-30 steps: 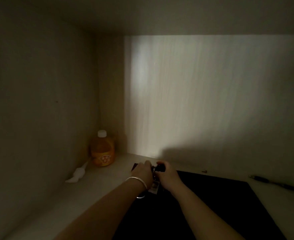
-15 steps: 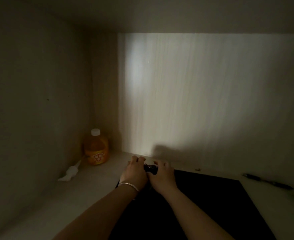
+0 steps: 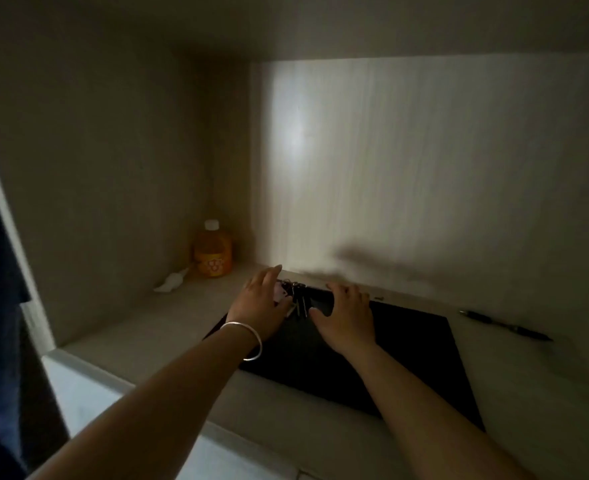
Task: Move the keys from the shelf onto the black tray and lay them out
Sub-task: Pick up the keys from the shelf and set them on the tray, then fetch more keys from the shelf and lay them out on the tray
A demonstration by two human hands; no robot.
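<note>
A bunch of keys (image 3: pixel 298 299) on a ring lies at the far left part of the black tray (image 3: pixel 407 358), which rests flat on the pale shelf floor. My left hand (image 3: pixel 260 306), with a silver bangle on the wrist, hovers just left of the keys with fingers spread. My right hand (image 3: pixel 346 318) lies flat and spread on the tray just right of the keys. Neither hand grips the keys. The light is dim, so the single keys are hard to tell apart.
An orange bottle (image 3: pixel 213 252) with a white cap stands in the back left corner. A crumpled white scrap (image 3: pixel 172 282) lies in front of it. A dark pen (image 3: pixel 504 325) lies right of the tray. Shelf walls close in at left and back.
Both hands were closed together around the keys; now they have parted and opened, leaving the keys lying on the tray. The view has pulled back and shows the shelf's front edge.
</note>
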